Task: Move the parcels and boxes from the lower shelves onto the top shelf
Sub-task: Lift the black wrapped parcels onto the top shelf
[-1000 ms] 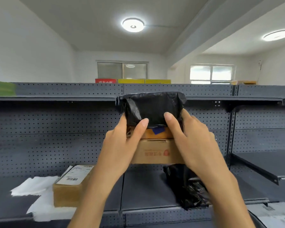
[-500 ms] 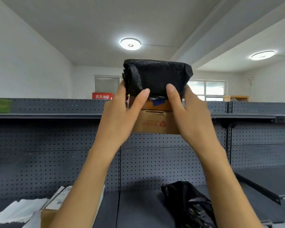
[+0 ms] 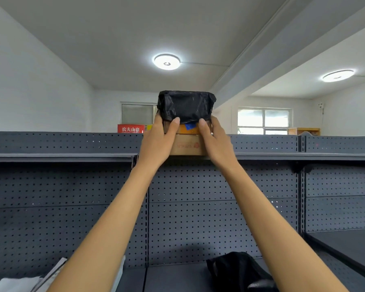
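A stack of three sits at the front edge of the top shelf (image 3: 61, 155): a black plastic-wrapped parcel (image 3: 185, 106) on top, an orange box (image 3: 189, 130) with a blue patch under it, and a brown cardboard box (image 3: 187, 146) at the bottom. My left hand (image 3: 156, 142) grips the stack's left side, and my right hand (image 3: 216, 143) its right side. The bottom box's underside is level with the shelf surface. Whether it rests there fully I cannot tell.
A black bag (image 3: 238, 270) lies on the lower shelf (image 3: 177, 279) at the bottom right. White packets (image 3: 13, 284) and part of a box lie at the bottom left. Another lower shelf (image 3: 346, 247) juts out on the right. A red carton (image 3: 131, 129) stands behind the top shelf.
Both hands have lifted the stack from chest height in front of the pegboard up to the top shelf's edge. My view has tilted upward with it.
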`<state>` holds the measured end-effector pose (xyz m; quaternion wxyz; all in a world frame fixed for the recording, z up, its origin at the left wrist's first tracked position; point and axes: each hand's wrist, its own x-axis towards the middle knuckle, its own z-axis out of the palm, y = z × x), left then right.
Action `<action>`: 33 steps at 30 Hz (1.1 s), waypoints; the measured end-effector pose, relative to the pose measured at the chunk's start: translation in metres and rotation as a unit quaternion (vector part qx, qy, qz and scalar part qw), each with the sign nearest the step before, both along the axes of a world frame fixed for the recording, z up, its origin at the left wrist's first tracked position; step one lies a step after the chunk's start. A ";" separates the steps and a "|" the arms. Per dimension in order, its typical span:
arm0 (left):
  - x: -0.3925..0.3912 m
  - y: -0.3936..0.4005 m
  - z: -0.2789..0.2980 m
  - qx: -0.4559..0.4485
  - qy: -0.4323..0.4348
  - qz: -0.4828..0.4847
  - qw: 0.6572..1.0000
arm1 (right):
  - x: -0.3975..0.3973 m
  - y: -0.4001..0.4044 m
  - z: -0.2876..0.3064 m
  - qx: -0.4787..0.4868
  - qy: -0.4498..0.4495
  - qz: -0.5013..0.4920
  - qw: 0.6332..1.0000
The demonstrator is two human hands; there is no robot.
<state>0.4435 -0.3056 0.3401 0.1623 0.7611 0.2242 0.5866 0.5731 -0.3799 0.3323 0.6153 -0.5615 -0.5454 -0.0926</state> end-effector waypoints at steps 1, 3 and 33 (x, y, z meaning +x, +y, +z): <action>0.004 0.006 -0.001 -0.003 0.004 0.008 1.000 | 0.005 0.005 0.000 -0.006 -0.003 0.010 1.000; 0.012 0.016 -0.005 -0.001 0.008 0.023 1.000 | 0.014 0.015 0.000 -0.008 -0.007 0.028 1.000; 0.128 -0.052 -0.289 -0.171 0.231 -0.146 0.947 | 0.175 -0.081 -0.247 -0.290 0.045 0.019 0.956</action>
